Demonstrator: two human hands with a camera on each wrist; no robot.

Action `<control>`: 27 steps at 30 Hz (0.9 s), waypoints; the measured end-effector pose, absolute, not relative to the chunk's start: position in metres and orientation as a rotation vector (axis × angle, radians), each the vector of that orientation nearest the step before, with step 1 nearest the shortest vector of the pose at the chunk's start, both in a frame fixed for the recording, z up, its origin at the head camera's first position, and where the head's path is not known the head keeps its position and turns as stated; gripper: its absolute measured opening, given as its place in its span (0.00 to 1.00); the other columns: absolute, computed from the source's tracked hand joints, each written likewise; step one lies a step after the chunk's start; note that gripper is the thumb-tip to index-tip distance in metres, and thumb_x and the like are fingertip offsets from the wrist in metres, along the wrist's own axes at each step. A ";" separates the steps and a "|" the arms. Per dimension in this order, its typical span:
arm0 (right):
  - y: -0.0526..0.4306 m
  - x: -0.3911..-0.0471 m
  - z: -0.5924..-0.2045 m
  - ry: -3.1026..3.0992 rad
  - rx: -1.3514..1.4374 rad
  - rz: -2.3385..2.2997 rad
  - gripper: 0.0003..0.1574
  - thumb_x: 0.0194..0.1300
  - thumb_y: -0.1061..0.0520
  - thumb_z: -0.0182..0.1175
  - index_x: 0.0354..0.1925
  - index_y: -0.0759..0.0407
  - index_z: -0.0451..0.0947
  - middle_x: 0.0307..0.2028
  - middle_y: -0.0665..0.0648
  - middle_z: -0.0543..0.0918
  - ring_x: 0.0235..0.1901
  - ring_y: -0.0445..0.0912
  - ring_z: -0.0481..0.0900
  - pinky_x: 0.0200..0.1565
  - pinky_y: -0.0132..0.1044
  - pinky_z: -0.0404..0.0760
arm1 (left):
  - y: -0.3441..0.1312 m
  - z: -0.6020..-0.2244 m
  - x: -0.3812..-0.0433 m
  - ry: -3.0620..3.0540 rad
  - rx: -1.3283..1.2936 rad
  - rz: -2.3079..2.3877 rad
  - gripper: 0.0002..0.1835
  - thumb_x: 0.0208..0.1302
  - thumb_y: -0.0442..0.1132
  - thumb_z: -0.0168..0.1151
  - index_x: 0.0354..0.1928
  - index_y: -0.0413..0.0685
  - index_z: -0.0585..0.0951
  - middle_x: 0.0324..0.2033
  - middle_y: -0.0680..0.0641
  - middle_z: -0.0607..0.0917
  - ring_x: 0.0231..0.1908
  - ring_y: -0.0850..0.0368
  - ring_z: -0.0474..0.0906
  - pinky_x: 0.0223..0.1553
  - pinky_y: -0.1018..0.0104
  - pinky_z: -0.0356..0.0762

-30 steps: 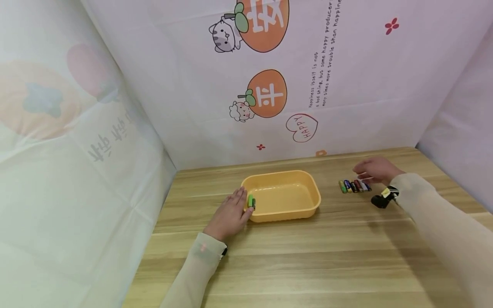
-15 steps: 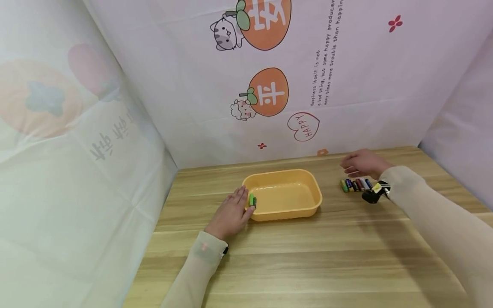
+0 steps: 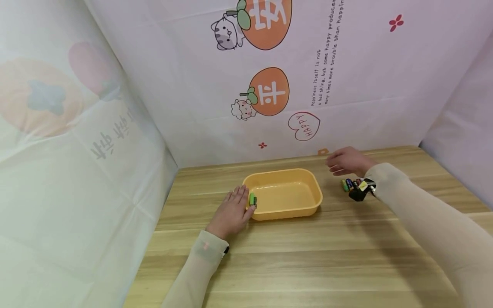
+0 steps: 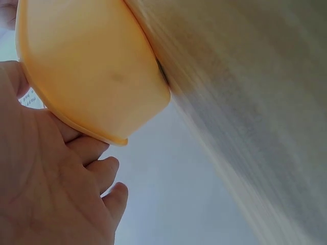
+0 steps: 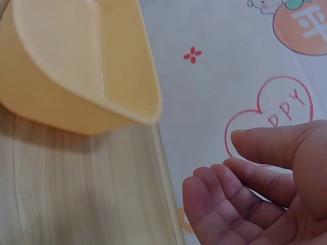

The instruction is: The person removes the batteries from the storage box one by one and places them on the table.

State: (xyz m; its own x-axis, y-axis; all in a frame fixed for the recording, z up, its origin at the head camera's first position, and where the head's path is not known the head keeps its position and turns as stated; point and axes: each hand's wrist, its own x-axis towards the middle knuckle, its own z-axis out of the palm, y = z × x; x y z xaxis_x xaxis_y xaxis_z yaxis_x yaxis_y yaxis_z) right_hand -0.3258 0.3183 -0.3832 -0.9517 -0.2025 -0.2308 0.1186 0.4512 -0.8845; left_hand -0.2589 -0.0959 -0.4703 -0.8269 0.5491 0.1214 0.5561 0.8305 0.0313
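A yellow plastic basin stands on the wooden table, with a green battery and a darker one lying at its left end. My left hand rests on the basin's left rim, fingers over the edge; the left wrist view shows the fingers against that rim. Right of the basin, my right hand hovers in the air with loosely bent fingers. Nothing lies between its thumb and fingers in the right wrist view. Below it, several batteries form a row, partly hidden by the wrist camera.
A printed white cloth hangs as a wall behind the table, and others stand at left and right. Bare wooden table extends in front of the basin.
My right hand has moved left from above the battery row toward the basin, and its wrist now covers the row's right part. The left hand stays on the rim.
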 end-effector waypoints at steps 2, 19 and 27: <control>0.313 -0.328 -0.385 2.390 -0.068 -1.513 0.29 0.72 0.59 0.55 0.62 0.78 0.64 0.49 0.65 0.79 0.41 0.49 0.81 0.50 0.47 0.80 | -0.096 -0.471 -0.259 -2.906 -0.877 -0.099 0.38 0.77 0.60 0.28 0.76 0.39 0.50 0.75 0.42 0.49 0.74 0.46 0.43 0.71 0.49 0.43; 0.266 -0.337 -0.394 2.279 -0.107 -1.599 0.26 0.69 0.63 0.57 0.60 0.78 0.66 0.48 0.67 0.77 0.45 0.55 0.80 0.50 0.48 0.80 | -0.097 -0.471 -0.259 -2.912 -0.889 -0.137 0.38 0.77 0.60 0.31 0.76 0.38 0.49 0.75 0.42 0.47 0.74 0.47 0.42 0.71 0.49 0.42; 0.239 -0.343 -0.403 2.251 -0.137 -1.563 0.25 0.70 0.61 0.57 0.58 0.77 0.68 0.47 0.66 0.78 0.48 0.58 0.78 0.49 0.47 0.80 | -0.097 -0.471 -0.259 -2.911 -0.891 -0.128 0.39 0.77 0.61 0.29 0.76 0.38 0.48 0.75 0.42 0.47 0.74 0.46 0.42 0.71 0.50 0.42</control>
